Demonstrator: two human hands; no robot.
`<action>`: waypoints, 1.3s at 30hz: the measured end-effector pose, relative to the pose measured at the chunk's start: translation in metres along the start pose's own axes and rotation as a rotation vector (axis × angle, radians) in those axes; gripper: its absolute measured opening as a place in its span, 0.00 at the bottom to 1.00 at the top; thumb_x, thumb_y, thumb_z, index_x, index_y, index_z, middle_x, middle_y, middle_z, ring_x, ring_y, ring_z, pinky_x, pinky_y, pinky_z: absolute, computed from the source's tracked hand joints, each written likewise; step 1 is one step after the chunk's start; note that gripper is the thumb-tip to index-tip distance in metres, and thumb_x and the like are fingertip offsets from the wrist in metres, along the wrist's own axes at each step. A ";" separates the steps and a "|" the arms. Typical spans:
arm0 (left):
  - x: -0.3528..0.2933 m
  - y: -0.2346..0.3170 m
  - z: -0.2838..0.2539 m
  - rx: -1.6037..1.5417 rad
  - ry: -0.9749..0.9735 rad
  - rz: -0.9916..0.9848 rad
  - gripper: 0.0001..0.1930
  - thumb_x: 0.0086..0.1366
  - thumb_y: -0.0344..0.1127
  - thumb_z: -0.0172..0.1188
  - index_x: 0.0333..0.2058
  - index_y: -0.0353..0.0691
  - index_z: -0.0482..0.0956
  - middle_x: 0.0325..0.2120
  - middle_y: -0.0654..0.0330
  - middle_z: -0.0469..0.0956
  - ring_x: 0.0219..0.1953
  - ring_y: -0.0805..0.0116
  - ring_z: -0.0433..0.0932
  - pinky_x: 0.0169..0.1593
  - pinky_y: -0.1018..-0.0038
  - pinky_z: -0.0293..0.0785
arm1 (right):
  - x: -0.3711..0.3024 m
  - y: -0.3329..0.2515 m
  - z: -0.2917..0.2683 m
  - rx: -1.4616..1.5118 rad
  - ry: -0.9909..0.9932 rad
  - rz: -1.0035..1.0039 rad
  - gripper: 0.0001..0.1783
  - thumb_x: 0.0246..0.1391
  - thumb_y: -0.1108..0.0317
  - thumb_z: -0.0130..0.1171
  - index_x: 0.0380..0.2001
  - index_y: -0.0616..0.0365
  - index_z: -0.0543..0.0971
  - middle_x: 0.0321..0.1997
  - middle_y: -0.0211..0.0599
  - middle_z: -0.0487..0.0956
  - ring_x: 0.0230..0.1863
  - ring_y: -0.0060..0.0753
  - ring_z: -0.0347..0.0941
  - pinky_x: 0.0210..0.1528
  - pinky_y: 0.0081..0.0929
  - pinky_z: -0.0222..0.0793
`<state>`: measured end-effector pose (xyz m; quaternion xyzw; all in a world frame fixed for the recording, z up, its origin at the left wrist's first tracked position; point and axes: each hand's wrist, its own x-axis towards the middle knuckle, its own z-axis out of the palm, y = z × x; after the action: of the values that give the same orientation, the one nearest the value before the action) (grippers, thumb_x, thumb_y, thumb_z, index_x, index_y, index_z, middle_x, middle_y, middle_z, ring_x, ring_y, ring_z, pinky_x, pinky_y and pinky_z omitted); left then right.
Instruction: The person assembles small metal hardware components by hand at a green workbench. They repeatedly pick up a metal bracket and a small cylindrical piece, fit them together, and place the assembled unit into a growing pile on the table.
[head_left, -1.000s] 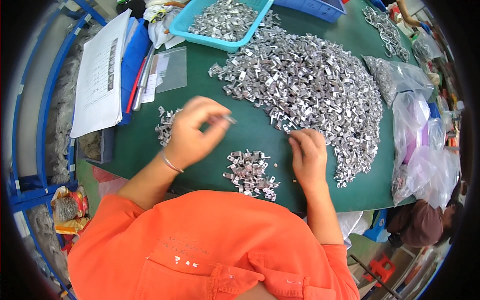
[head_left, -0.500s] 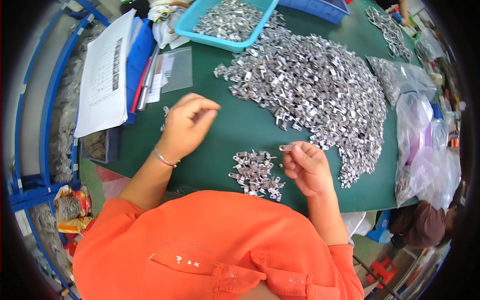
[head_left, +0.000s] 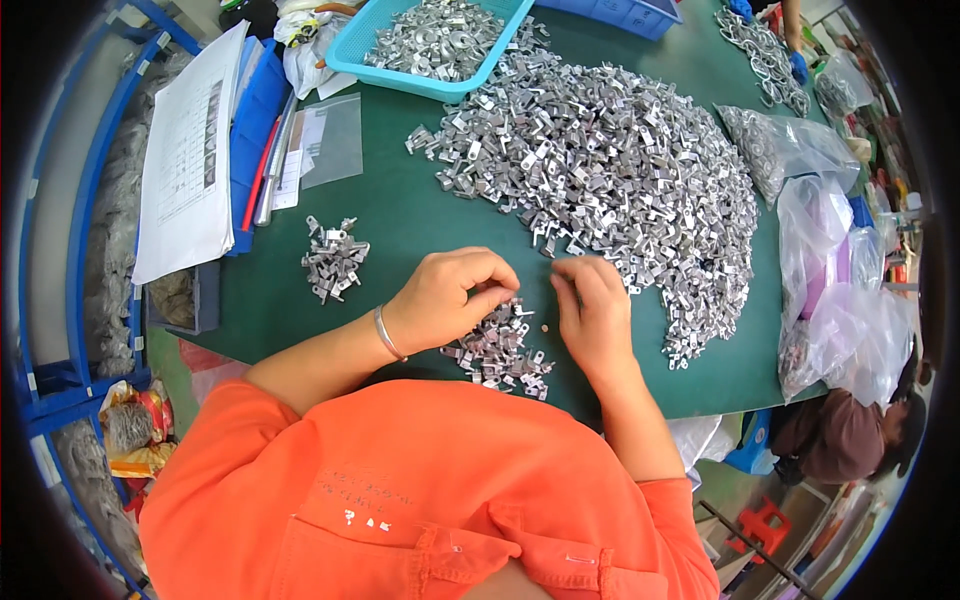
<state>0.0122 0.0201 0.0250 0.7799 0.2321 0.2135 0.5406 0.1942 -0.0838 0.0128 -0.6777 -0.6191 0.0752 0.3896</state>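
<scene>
My left hand (head_left: 440,295), a metal bangle on its wrist, hovers over the upper edge of a small pile of metal tabs (head_left: 500,352) with thumb and forefinger drawn together. To its right my right hand (head_left: 595,312) is closed in a pinch, its fingertips pointing toward the left hand's. Whatever either pinch holds is hidden or too small to make out. Further left lies another small pile of the same tabs (head_left: 336,262). A large heap of tabs (head_left: 620,170) spreads beyond my right hand.
On the green table (head_left: 400,215), a turquoise basket (head_left: 400,82) of metal parts stands far back beside a blue bin (head_left: 625,18). Papers (head_left: 185,170) lean at the left. Plastic bags (head_left: 830,260) line the right edge. Another person's arm (head_left: 792,25) shows far right.
My left hand has come from the left pile to the near pile, uncovering the left one. My right hand has turned toward it; the tab between its fingers no longer shows.
</scene>
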 end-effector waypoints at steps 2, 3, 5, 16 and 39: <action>-0.002 -0.001 -0.003 0.162 -0.017 0.150 0.03 0.55 0.24 0.64 0.30 0.36 0.80 0.30 0.58 0.81 0.32 0.64 0.80 0.38 0.73 0.76 | 0.015 0.005 0.009 -0.168 0.033 -0.049 0.07 0.46 0.75 0.63 0.31 0.59 0.78 0.33 0.39 0.76 0.35 0.44 0.72 0.36 0.36 0.69; -0.004 -0.005 -0.002 0.216 -0.056 0.236 0.04 0.55 0.25 0.64 0.31 0.37 0.80 0.29 0.59 0.81 0.34 0.60 0.80 0.39 0.70 0.76 | 0.019 0.007 0.012 -0.235 0.024 -0.072 0.08 0.45 0.74 0.64 0.31 0.59 0.79 0.33 0.37 0.76 0.34 0.43 0.71 0.35 0.36 0.68; -0.009 -0.008 0.002 0.236 -0.067 0.229 0.04 0.55 0.26 0.64 0.30 0.37 0.80 0.32 0.59 0.81 0.36 0.59 0.79 0.42 0.69 0.74 | 0.022 0.006 0.014 -0.296 -0.014 -0.090 0.08 0.45 0.73 0.65 0.32 0.59 0.79 0.34 0.37 0.77 0.35 0.42 0.73 0.36 0.35 0.68; 0.004 -0.015 -0.001 0.338 -0.002 0.246 0.06 0.59 0.29 0.61 0.35 0.37 0.79 0.33 0.59 0.75 0.36 0.60 0.74 0.41 0.67 0.70 | -0.011 -0.008 -0.004 0.262 0.033 0.135 0.16 0.44 0.77 0.68 0.37 0.59 0.74 0.35 0.36 0.81 0.35 0.31 0.79 0.38 0.26 0.74; -0.042 -0.005 -0.106 0.672 0.385 -0.218 0.03 0.53 0.24 0.62 0.27 0.33 0.79 0.25 0.53 0.75 0.29 0.54 0.76 0.35 0.66 0.72 | 0.008 0.028 -0.002 -0.406 0.017 -0.112 0.10 0.46 0.74 0.62 0.35 0.56 0.79 0.35 0.32 0.75 0.38 0.40 0.69 0.39 0.37 0.61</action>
<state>-0.0837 0.0757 0.0508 0.8299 0.4672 0.2093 0.2216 0.2187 -0.0753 0.0000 -0.7075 -0.6550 -0.0785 0.2536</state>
